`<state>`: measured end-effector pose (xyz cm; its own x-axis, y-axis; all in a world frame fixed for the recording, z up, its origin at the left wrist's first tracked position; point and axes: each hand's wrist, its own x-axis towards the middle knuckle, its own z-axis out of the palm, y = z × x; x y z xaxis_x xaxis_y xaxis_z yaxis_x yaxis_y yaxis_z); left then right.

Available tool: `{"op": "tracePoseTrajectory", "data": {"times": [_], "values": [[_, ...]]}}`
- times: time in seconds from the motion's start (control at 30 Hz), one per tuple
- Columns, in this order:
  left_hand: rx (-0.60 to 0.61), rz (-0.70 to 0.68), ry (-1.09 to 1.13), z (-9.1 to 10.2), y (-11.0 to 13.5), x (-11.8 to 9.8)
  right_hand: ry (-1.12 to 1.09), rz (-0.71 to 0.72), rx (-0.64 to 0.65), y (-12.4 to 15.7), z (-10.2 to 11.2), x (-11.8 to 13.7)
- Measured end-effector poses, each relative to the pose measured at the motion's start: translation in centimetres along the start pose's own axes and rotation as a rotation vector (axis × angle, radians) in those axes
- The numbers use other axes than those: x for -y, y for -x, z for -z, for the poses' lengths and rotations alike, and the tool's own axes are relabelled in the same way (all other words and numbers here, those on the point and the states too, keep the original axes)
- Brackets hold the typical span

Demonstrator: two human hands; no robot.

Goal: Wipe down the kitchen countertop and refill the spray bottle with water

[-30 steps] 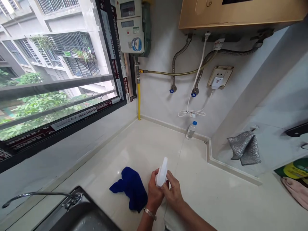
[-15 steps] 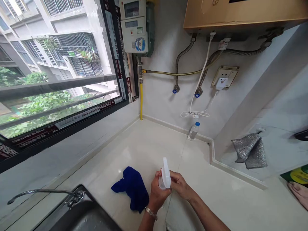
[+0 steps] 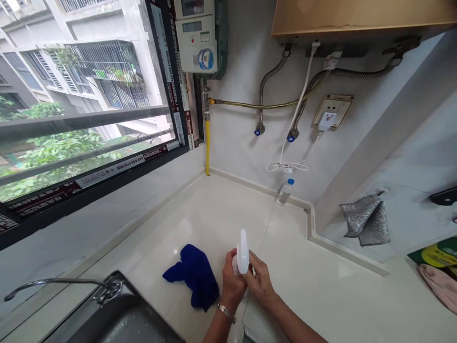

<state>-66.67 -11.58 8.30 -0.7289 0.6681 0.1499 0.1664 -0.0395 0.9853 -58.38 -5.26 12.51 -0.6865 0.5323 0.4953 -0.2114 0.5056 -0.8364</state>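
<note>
Both of my hands are together over the pale countertop around a white spray bottle, whose long white head points up and away from me. My left hand, with a metal bracelet at the wrist, is wrapped round the bottle's left side. My right hand is closed against its right side, fingers bent in near the base of the head. Most of the bottle's body is hidden by the hands. A dark blue cloth lies crumpled on the counter, left of my left hand.
A metal sink with a tap is at lower left. By the back wall stands a clear bottle with a blue cap. A silver cloth hangs on the right wall. Hoses and a cable run below a gold heater.
My right hand has come in tighter against the spray bottle, which now stands straighter. The view has shifted slightly, so everything sits a little higher and further left.
</note>
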Motion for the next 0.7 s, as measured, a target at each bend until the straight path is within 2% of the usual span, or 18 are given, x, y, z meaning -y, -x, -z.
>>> {"op": "tracePoseTrajectory", "data": {"times": [0.2,0.37,0.43,0.5,0.6,0.63,0.7], "values": [[-0.125,0.024,-0.074,-1.2,0.1,-0.1,0.018,-0.076,-0.125,-0.1,-0.8,0.3],[-0.106,0.041,-0.143,-1.5,0.4,-0.8,-0.213,-0.16,-0.061,0.6,0.4,-0.7],[-0.065,0.036,-0.177,-1.0,0.4,-1.4,-0.324,-0.137,-0.069,1.8,1.2,-2.0],[0.027,0.008,-0.184,0.0,0.4,-2.1,-0.323,-0.102,-0.068,3.0,1.6,-3.3],[0.215,-0.009,-0.136,2.0,0.5,-3.2,-0.127,-0.102,-0.059,4.2,1.1,-4.5],[0.251,-0.013,-0.116,2.6,0.5,-3.7,-0.057,-0.115,-0.07,4.3,0.6,-4.6],[0.245,-0.049,-0.094,3.3,0.5,-5.0,0.045,-0.153,-0.127,3.8,-0.6,-4.6]]}}
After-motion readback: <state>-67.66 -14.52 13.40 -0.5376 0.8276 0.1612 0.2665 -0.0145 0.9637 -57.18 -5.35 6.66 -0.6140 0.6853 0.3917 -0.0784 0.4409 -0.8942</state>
